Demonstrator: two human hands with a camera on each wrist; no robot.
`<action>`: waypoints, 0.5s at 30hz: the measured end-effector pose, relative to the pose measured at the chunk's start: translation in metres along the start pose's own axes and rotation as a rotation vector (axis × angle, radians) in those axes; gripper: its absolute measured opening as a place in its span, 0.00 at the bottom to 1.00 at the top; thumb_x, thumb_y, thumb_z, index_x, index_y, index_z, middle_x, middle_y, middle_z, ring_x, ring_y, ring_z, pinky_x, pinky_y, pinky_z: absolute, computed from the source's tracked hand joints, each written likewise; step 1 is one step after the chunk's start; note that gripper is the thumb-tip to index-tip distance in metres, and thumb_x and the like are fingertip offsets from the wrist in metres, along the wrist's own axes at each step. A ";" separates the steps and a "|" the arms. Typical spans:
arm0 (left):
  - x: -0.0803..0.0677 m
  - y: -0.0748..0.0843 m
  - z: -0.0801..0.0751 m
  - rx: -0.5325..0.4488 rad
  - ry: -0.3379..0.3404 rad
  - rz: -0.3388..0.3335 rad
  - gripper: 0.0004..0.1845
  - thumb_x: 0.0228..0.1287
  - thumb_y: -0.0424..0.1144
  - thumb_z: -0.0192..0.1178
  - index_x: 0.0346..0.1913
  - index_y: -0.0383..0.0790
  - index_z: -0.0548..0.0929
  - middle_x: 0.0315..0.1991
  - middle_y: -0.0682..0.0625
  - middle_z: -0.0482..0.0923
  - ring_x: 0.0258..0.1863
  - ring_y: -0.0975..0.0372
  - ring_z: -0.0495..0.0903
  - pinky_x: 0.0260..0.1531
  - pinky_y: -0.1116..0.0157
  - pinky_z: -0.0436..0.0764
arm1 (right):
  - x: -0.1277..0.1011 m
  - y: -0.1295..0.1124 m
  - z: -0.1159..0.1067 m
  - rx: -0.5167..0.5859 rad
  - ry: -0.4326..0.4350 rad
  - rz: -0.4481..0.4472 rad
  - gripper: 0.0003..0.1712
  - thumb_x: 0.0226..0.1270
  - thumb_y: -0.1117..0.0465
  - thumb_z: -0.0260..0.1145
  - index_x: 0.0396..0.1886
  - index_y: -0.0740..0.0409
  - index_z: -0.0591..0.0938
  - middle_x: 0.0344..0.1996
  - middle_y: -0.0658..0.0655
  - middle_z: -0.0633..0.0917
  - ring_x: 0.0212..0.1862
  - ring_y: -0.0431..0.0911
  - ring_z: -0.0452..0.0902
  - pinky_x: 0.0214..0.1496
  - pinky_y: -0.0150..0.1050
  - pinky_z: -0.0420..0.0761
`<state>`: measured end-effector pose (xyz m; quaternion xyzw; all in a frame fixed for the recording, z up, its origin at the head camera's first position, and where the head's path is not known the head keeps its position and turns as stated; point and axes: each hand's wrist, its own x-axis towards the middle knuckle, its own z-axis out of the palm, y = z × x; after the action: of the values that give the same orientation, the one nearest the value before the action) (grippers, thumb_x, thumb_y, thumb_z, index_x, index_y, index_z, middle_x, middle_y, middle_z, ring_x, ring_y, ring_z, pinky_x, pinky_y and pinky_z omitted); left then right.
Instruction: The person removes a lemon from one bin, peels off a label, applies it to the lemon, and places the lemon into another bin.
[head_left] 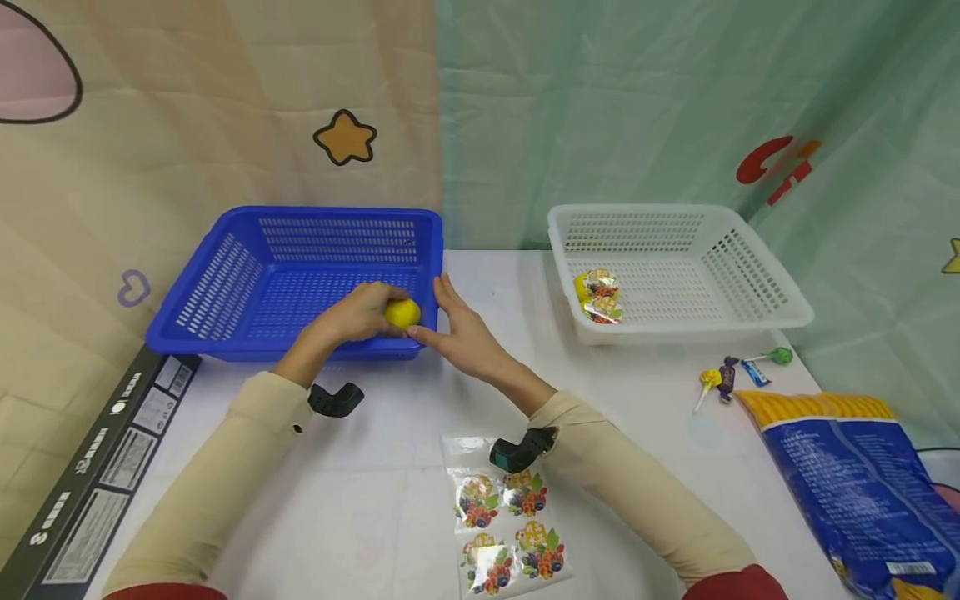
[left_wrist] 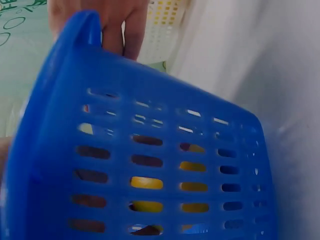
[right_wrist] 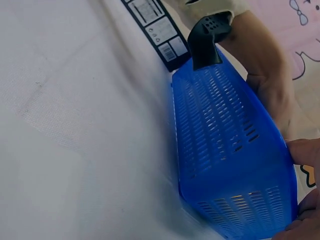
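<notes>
Hands are meeting at the near right corner of one blue basket [head_left: 247, 287], which is sitting at about ten o'clock on the white table [head_left: 390, 433]. The left hand [head_left: 360, 312] is reaching over the basket's front wall with its fingers curled around one yellow ball [head_left: 402, 313], holding it just inside the corner. The right hand [head_left: 459, 329] is lying with fingers straight and together against the basket's outer right wall, its thumb touching the ball from below.

One white basket [head_left: 757, 287] is standing at two o'clock, holding two wrapped jelly cups [head_left: 598, 296]. Three wrapped candies [head_left: 731, 373] are lying at three o'clock, just beside one blue and yellow bag [head_left: 847, 483]. One clear packet [head_left: 506, 521] showing four fruit-printed cups is lying at six o'clock.
</notes>
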<state>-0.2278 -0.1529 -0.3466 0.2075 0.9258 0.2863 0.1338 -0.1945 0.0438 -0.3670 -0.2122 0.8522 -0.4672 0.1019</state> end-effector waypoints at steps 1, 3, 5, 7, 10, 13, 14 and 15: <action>0.002 -0.001 0.000 0.007 -0.007 -0.002 0.31 0.58 0.27 0.68 0.63 0.20 0.70 0.58 0.28 0.74 0.51 0.43 0.75 0.57 0.47 0.75 | 0.000 0.000 0.000 0.002 0.000 0.001 0.50 0.72 0.49 0.63 0.79 0.59 0.44 0.78 0.53 0.38 0.78 0.48 0.40 0.77 0.46 0.48; 0.004 -0.003 -0.001 0.023 -0.017 -0.008 0.31 0.58 0.25 0.66 0.65 0.20 0.69 0.59 0.28 0.73 0.53 0.41 0.73 0.58 0.45 0.74 | 0.000 -0.001 0.001 -0.002 -0.001 0.006 0.50 0.71 0.49 0.63 0.79 0.58 0.44 0.78 0.53 0.38 0.78 0.48 0.40 0.77 0.46 0.49; 0.007 -0.006 -0.003 0.030 -0.025 -0.020 0.31 0.58 0.23 0.65 0.66 0.22 0.69 0.60 0.28 0.72 0.54 0.41 0.72 0.60 0.44 0.72 | 0.000 0.000 0.002 -0.008 -0.003 0.009 0.50 0.71 0.47 0.63 0.79 0.57 0.43 0.78 0.52 0.38 0.78 0.48 0.40 0.77 0.46 0.49; 0.009 -0.009 -0.004 0.027 -0.029 -0.024 0.31 0.59 0.23 0.64 0.66 0.23 0.69 0.60 0.29 0.72 0.54 0.41 0.72 0.60 0.44 0.72 | -0.001 0.000 0.002 -0.013 -0.005 0.010 0.51 0.71 0.46 0.62 0.79 0.57 0.43 0.78 0.52 0.38 0.78 0.48 0.40 0.77 0.46 0.50; 0.011 -0.014 -0.005 0.008 -0.030 -0.025 0.30 0.60 0.23 0.64 0.66 0.25 0.70 0.60 0.29 0.73 0.54 0.42 0.72 0.59 0.45 0.73 | -0.001 0.001 0.002 -0.011 -0.004 0.007 0.51 0.71 0.46 0.62 0.79 0.56 0.43 0.78 0.51 0.37 0.78 0.47 0.40 0.77 0.47 0.50; 0.010 -0.018 -0.005 -0.011 -0.019 -0.014 0.30 0.61 0.24 0.64 0.66 0.24 0.70 0.60 0.29 0.72 0.53 0.42 0.73 0.59 0.45 0.73 | -0.001 0.001 0.001 -0.008 -0.001 0.003 0.50 0.72 0.48 0.62 0.79 0.57 0.43 0.78 0.51 0.37 0.78 0.48 0.39 0.77 0.47 0.49; 0.009 -0.018 -0.006 -0.016 -0.012 -0.010 0.30 0.61 0.24 0.65 0.66 0.24 0.69 0.61 0.29 0.72 0.54 0.42 0.73 0.59 0.45 0.72 | -0.001 0.001 0.001 -0.009 -0.001 0.002 0.50 0.72 0.48 0.62 0.79 0.57 0.43 0.78 0.51 0.37 0.78 0.48 0.39 0.77 0.47 0.49; 0.008 -0.019 -0.008 -0.021 -0.005 -0.005 0.30 0.61 0.25 0.65 0.66 0.24 0.69 0.61 0.29 0.72 0.54 0.42 0.73 0.59 0.45 0.72 | 0.000 0.001 0.001 -0.012 -0.001 0.001 0.50 0.72 0.47 0.62 0.79 0.57 0.43 0.78 0.52 0.37 0.78 0.47 0.38 0.77 0.47 0.49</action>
<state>-0.2434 -0.1671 -0.3527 0.2045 0.9228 0.2954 0.1391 -0.1941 0.0440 -0.3687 -0.2125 0.8550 -0.4621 0.1013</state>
